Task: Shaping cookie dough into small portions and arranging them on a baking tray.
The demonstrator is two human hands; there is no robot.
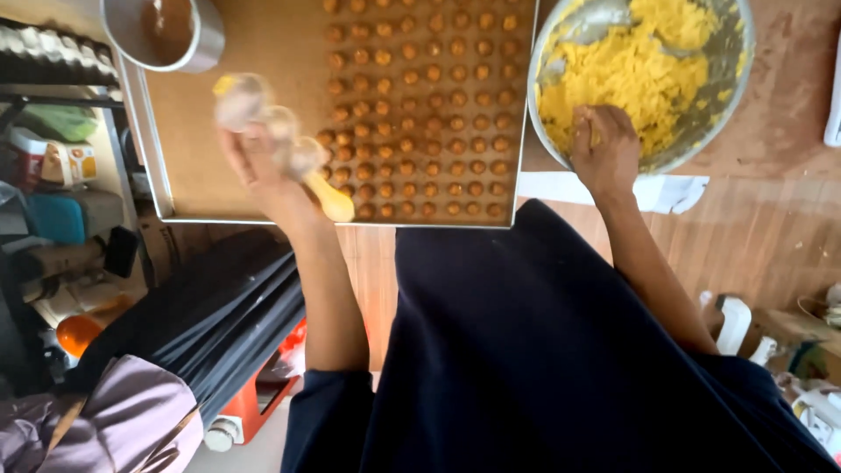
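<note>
My left hand (258,153) hovers over the near left part of a metal baking tray (151,166) lined with brown paper. It grips a yellow-handled tool (331,200), and its fingers are blurred by motion. Several rows of small orange-brown dough balls (420,114) fill the tray's right half. My right hand (604,153) reaches into a round metal bowl (731,96) of crumbly yellow dough (631,70), its fingers curled into the dough at the near rim.
A metal cup (206,44) of brown liquid stands at the tray's far left corner. White paper (674,193) lies under the bowl on a wooden surface. Shelves with containers (53,158) stand at left. A lilac sleeve (131,420) and a red appliance (263,394) are at the bottom left.
</note>
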